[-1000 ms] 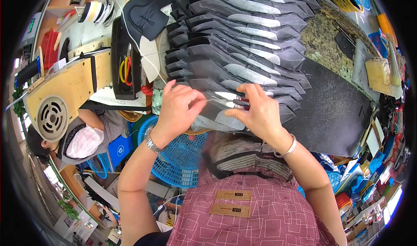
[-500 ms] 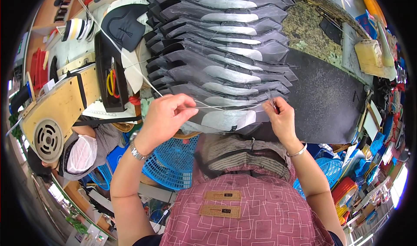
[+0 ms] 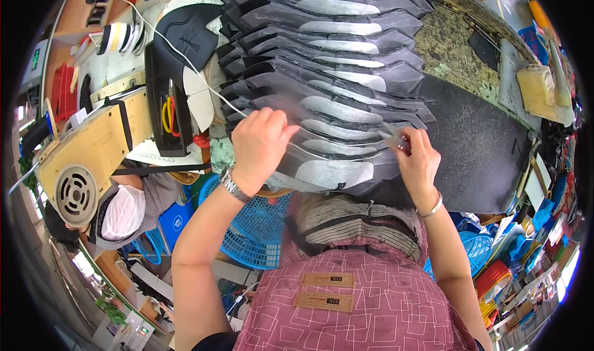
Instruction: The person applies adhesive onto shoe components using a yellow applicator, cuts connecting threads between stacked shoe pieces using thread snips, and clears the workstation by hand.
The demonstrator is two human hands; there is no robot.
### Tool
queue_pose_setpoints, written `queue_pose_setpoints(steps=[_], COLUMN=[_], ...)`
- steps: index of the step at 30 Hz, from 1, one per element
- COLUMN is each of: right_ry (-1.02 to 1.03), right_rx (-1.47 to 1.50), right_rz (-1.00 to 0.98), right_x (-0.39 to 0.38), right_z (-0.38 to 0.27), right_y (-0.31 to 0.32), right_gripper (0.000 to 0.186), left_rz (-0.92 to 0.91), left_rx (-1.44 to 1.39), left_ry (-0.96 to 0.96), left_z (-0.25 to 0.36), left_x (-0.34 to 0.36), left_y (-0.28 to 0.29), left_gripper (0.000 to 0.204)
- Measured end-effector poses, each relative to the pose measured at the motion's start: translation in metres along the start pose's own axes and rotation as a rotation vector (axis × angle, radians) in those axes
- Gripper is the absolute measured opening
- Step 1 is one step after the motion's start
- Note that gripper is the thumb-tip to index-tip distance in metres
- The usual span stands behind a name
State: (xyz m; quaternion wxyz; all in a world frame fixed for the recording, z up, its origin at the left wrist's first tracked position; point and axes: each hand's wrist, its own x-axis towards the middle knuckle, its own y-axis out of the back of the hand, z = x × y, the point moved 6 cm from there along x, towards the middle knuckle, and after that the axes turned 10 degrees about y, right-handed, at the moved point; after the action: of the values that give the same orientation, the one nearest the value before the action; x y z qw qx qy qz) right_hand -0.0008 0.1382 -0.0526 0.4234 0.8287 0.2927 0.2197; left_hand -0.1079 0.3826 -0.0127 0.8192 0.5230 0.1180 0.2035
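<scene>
A thin white cord [image 3: 197, 72] runs from the upper left down to my left hand [image 3: 261, 142], whose fingers are closed around it. Beyond that hand, cord strands sag across the nearest pieces toward my right hand [image 3: 418, 160]. Between the right fingers is a small silver metal tool [image 3: 391, 137], blurred, its exact kind unclear. Whether those fingers also pinch the strand's end, I cannot tell. Beneath and ahead of both hands lies a long overlapping row of dark grey shaped pieces [image 3: 278, 72], each with a pale silvery patch [image 3: 334, 173].
Left of the row sit a black curved piece [image 3: 189, 32], a dark tray [image 3: 162, 125] with yellow-and-red-handled tools, and a wooden machine housing [image 3: 93, 150]. A black board [image 3: 476, 147] lies to the right. Blue baskets [image 3: 247, 233] stand below the table edge. Another person [image 3: 133, 212] is at the left.
My left hand has shifted slightly right and upward, and its fingers have curled further. The cord between the hands has slackened. My right hand has turned a little with the metal tool.
</scene>
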Motion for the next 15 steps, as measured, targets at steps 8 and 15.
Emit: queue_pose_setpoints(steps=[8, 15], right_ry=[0.466, 0.595], right_rx=[0.099, 0.030], right_rz=[-0.088, -0.078], right_x=[0.040, 0.050], right_z=[-0.101, -0.118], right_y=[-0.028, -0.042], right_gripper=[0.027, 0.022], left_rz=[-0.125, -0.142], left_rx=[0.083, -0.047], left_ry=[-0.016, -0.006], left_z=[0.000, -0.010], left_x=[0.000, -0.008], left_y=[0.018, 0.023], left_gripper=[0.023, 0.007])
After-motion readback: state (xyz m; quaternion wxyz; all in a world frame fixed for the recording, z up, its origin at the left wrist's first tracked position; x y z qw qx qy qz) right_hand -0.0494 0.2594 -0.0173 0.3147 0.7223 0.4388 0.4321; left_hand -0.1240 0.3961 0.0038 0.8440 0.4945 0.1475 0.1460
